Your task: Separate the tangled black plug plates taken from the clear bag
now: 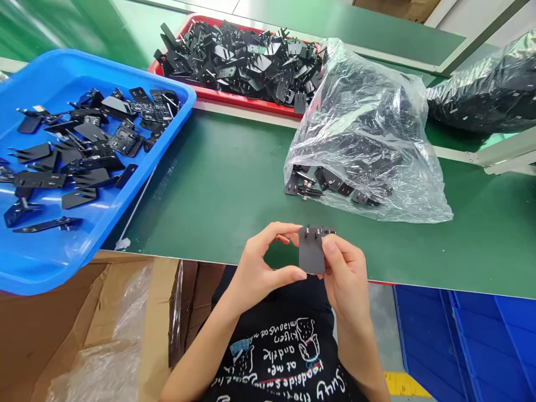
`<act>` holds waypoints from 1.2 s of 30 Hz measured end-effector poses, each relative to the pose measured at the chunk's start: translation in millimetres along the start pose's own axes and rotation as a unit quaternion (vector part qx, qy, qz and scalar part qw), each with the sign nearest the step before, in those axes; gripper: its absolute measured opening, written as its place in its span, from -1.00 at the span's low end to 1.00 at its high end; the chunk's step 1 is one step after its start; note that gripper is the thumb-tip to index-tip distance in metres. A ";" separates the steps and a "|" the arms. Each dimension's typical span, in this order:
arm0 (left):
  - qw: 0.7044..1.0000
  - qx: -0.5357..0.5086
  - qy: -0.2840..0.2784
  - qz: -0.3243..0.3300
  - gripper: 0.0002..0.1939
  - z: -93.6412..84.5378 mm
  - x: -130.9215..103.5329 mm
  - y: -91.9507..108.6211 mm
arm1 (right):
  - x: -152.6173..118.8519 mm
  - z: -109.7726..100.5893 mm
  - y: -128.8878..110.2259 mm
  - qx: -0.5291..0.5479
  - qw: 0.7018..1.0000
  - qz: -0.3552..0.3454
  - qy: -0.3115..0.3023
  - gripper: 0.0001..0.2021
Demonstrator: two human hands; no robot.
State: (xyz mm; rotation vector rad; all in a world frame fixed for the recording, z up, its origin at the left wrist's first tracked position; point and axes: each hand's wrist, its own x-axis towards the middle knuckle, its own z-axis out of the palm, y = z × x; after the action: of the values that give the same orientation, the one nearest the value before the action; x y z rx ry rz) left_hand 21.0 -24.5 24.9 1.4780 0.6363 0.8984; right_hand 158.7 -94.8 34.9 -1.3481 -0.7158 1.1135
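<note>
A flat black part with metal prongs along its top is held over the table's front edge. My right hand pinches its right side, thumb on the front face. My left hand is at its left side, the index fingertip at the upper left corner and the thumb tip by the lower left edge; both hands grip the part. Similar black parts lie scattered in a blue tray at the left. A red tray behind holds a heap of them. More sit in a clear plastic bag at the right.
The green table spans the view. Another filled plastic bag lies beside a metal frame at the far right. Below the table are a cardboard box at the left and blue bins at the right.
</note>
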 end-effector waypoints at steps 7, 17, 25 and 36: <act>1.000 -0.002 0.001 -0.007 -0.47 -0.6 0.7 0.4 | -0.1 -0.5 1.9 0.003 1.000 -0.002 0.002 -0.58; 0.993 -0.068 0.085 -0.038 -0.41 -4.1 -7.0 -7.3 | -2.2 -3.9 -0.2 0.006 1.000 -0.013 0.002 -0.69; 0.894 -0.123 0.429 0.045 -0.32 -113.6 14.1 25.4 | -0.7 -16.2 11.8 -0.054 0.997 -0.021 0.048 -0.70; 0.957 -0.145 0.199 -0.153 -0.63 -36.6 2.2 -10.3 | 21.7 -76.1 11.2 -0.545 0.802 -0.241 0.037 -0.55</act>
State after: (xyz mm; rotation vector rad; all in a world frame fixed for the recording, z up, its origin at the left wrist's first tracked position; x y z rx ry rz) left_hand -6.9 -1.0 13.9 0.9097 0.9557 1.0040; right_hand 233.6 -105.6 9.0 -1.9473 -1.6727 0.1421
